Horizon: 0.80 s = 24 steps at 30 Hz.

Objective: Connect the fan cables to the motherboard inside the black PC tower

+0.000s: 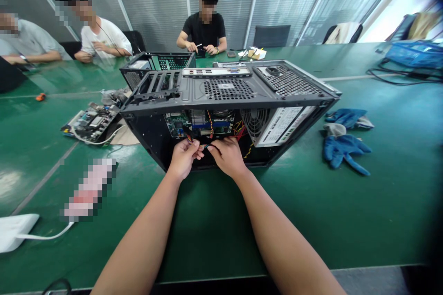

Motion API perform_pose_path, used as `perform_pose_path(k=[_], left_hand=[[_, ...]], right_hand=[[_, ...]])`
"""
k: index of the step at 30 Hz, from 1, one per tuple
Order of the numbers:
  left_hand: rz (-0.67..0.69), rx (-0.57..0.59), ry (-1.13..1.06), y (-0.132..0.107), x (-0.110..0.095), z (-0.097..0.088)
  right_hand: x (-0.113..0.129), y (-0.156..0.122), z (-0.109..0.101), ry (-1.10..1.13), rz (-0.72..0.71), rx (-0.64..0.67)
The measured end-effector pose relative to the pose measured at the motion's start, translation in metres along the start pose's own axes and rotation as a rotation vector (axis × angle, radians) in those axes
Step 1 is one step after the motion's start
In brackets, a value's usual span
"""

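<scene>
An open black computer case (228,90) lies on the green table (380,193), its open side facing me. Inside I see a motherboard (199,122), a power supply (280,124) with a fan, and coloured wires (238,130). Both my hands reach into the case's lower opening. My left hand (183,156) is pinched on a thin wire with a small connector. My right hand (226,154) is closed, pinching the other end of the wires at the same spot. The fingertips of both hands nearly touch.
Blue work gloves (344,145) lie right of the case. A loose circuit board (92,122) and a second open case (155,62) sit at the left. A white adapter with cable (15,233) lies near left. Three people sit across the table.
</scene>
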State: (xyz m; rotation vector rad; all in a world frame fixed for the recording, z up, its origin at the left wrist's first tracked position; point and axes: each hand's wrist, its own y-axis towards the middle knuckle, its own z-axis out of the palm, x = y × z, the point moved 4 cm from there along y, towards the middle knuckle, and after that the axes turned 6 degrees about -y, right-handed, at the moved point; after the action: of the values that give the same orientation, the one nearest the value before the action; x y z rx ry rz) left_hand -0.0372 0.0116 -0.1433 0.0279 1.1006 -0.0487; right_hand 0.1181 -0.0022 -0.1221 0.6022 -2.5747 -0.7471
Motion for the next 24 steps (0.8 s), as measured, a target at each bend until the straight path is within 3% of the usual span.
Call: perform_pose_path(k=[24], left_hand=[[-0.016,0.005,0.063,-0.0011,0.001,0.0024]], right_hand=[[-0.0044,0.0037,-0.0011,0.012,0.013,0.087]])
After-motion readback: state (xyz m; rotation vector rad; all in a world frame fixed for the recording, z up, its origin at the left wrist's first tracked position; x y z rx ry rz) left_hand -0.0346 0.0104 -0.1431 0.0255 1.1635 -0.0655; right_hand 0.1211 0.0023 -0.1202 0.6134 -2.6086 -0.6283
